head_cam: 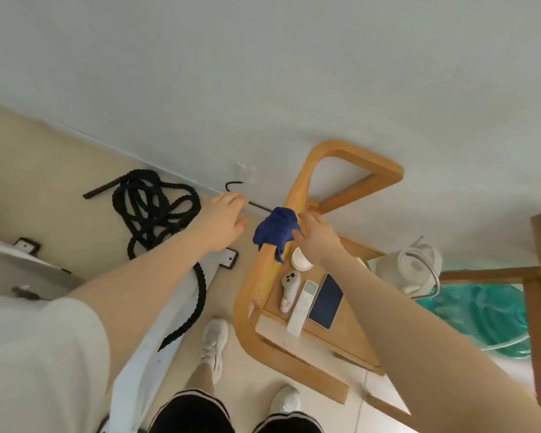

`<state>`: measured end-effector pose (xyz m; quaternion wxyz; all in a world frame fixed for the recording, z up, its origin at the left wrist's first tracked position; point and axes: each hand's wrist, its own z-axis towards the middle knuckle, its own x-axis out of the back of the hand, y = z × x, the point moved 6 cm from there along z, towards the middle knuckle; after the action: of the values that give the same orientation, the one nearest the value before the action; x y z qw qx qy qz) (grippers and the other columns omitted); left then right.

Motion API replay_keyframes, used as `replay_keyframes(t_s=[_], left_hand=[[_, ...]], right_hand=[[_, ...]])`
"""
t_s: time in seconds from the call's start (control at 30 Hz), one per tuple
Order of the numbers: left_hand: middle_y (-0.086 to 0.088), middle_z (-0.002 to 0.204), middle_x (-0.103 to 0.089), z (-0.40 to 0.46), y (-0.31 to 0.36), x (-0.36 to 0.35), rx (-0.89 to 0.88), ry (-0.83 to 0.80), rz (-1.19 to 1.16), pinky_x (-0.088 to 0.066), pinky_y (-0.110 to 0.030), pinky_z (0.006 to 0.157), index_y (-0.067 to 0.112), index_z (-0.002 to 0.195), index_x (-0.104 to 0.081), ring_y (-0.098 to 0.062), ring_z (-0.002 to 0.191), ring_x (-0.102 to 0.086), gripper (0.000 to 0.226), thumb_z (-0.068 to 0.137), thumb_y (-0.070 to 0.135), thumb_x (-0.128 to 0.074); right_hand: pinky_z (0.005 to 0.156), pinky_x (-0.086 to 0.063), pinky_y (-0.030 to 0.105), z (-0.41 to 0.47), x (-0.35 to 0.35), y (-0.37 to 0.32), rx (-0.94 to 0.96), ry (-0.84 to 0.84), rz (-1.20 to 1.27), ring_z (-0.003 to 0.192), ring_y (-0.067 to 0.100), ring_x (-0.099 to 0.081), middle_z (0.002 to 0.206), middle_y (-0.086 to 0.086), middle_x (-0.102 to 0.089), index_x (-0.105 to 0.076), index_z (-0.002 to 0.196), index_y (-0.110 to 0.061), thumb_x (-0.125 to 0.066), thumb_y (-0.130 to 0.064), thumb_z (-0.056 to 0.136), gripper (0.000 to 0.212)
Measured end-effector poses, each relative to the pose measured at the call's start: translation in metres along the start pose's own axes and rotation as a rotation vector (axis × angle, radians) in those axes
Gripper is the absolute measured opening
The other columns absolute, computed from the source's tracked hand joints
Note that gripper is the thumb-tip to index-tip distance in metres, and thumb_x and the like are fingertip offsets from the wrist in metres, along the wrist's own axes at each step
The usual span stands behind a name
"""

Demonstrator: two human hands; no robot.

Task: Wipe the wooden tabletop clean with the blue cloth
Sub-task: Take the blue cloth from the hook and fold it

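The white wall (263,73) fills the whole upper half of the head view, from nine o'clock round to three. Below it, the beige floor (44,170) spreads toward seven and eight o'clock. The wooden side table (253,295), with its bent looped frame, stands right of centre, its tabletop (344,335) lying toward four o'clock and its loop rising to one o'clock against the wall. A coil of thick black rope (152,210) sprawls on the floor at about nine o'clock from centre, one tail trailing down toward six. A green bundle (481,317) lies at four o'clock, beyond the table, and a white kettle (416,267) stands just above it at three o'clock. The right hand (317,240), near centre, grasps the blue cloth (275,232), fingers curled into its folds; the cloth is bunched over the table's upper frame rail, just at the centre of view, draping over the rail's edge. The left hand (224,223), at ten o'clock from the cloth and apart from it, is released, fingers loosely spread in the air. On the tabletop, toward five o'clock from the cloth, lie a dark phone (325,301), a white remote (302,307), a white controller (289,289) and a small white round dish (300,259), side by side.
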<state>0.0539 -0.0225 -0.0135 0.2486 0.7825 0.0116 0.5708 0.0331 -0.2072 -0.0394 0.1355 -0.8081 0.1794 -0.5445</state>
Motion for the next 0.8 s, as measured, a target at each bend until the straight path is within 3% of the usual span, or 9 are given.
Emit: replay_keyframes(t_s=[0.13, 0.3, 0.4, 0.5, 0.57, 0.67, 0.73, 0.8], left_hand=[[-0.009, 0.152, -0.027, 0.040, -0.025, 0.003, -0.003, -0.081, -0.013, -0.019, -0.033, 0.114, 0.010, 0.145, -0.028, -0.022, 0.140, -0.022, 0.053, 0.097, 0.027, -0.043], [-0.007, 0.151, -0.028, 0.078, -0.041, 0.001, -0.038, -0.151, -0.028, -0.020, -0.030, 0.113, 0.011, 0.144, -0.030, -0.020, 0.140, -0.023, 0.047, 0.099, 0.023, -0.039], [-0.008, 0.152, -0.027, 0.090, -0.046, -0.006, -0.070, -0.219, 0.007, -0.016, -0.029, 0.114, 0.010, 0.143, -0.032, -0.020, 0.141, -0.021, 0.043, 0.101, 0.018, -0.034], [-0.006, 0.154, -0.023, 0.096, -0.031, -0.015, -0.111, -0.308, -0.014, -0.016, -0.029, 0.113, 0.012, 0.144, -0.030, -0.020, 0.141, -0.019, 0.045, 0.100, 0.018, -0.035], [-0.001, 0.155, -0.020, 0.094, -0.010, -0.017, -0.173, -0.398, -0.049, -0.018, -0.031, 0.114, 0.017, 0.146, -0.027, -0.019, 0.142, -0.018, 0.052, 0.097, 0.025, -0.044], [0.005, 0.152, -0.026, 0.090, 0.029, -0.014, -0.377, -0.459, -0.016, -0.023, -0.035, 0.115, 0.024, 0.145, -0.027, -0.014, 0.141, -0.021, 0.074, 0.083, 0.036, -0.065], [0.009, 0.138, -0.043, 0.085, 0.055, -0.008, -0.439, -0.462, -0.037, -0.034, -0.034, 0.106, 0.027, 0.135, -0.041, -0.012, 0.129, -0.037, 0.068, 0.075, 0.036, -0.073], [0.010, 0.101, -0.057, 0.075, 0.086, -0.003, -0.444, -0.485, -0.130, -0.044, -0.029, 0.081, 0.031, 0.101, -0.052, -0.010, 0.095, -0.054, 0.034, 0.074, 0.032, -0.073]], right_hand=[[0.093, -0.044, 0.041, 0.054, -0.017, 0.001, -0.157, 0.009, 0.155, 0.114, 0.034, -0.048, 0.136, 0.014, -0.043, -0.035, 0.135, -0.009, -0.039, -0.020, 0.096, 0.040], [0.092, -0.045, 0.045, 0.091, -0.042, 0.020, -0.312, 0.076, 0.162, 0.109, 0.032, -0.050, 0.120, 0.012, -0.054, -0.038, 0.128, -0.012, -0.048, -0.026, 0.092, 0.041], [0.076, -0.049, 0.038, 0.098, -0.054, 0.022, -0.419, 0.011, 0.185, 0.094, 0.028, -0.055, 0.103, 0.009, -0.057, -0.046, 0.115, -0.013, -0.054, -0.032, 0.089, 0.033], [0.064, -0.040, 0.029, 0.088, -0.045, 0.012, -0.322, -0.144, 0.120, 0.078, 0.022, -0.051, 0.082, 0.006, -0.054, -0.054, 0.088, -0.015, -0.050, -0.027, 0.091, 0.013], [0.058, -0.034, 0.025, 0.070, -0.023, 0.001, -0.179, -0.124, 0.193, 0.076, 0.022, -0.047, 0.074, 0.004, -0.051, -0.049, 0.071, -0.018, -0.049, -0.023, 0.092, 0.022], [0.063, -0.033, 0.030, 0.030, 0.023, -0.006, -0.099, -0.033, 0.362, 0.079, 0.026, -0.046, 0.087, 0.019, -0.057, -0.056, 0.086, 0.000, -0.048, -0.018, 0.092, 0.021], [0.068, -0.036, 0.032, 0.000, 0.051, 0.001, -0.098, 0.014, 0.496, 0.079, 0.024, -0.049, 0.090, 0.019, -0.058, -0.054, 0.096, 0.000, -0.046, -0.017, 0.094, 0.019], [0.072, -0.040, 0.031, -0.034, 0.074, 0.013, -0.087, 0.066, 0.563, 0.080, 0.019, -0.051, 0.088, 0.010, -0.059, -0.053, 0.093, -0.011, -0.046, -0.017, 0.095, 0.009]])
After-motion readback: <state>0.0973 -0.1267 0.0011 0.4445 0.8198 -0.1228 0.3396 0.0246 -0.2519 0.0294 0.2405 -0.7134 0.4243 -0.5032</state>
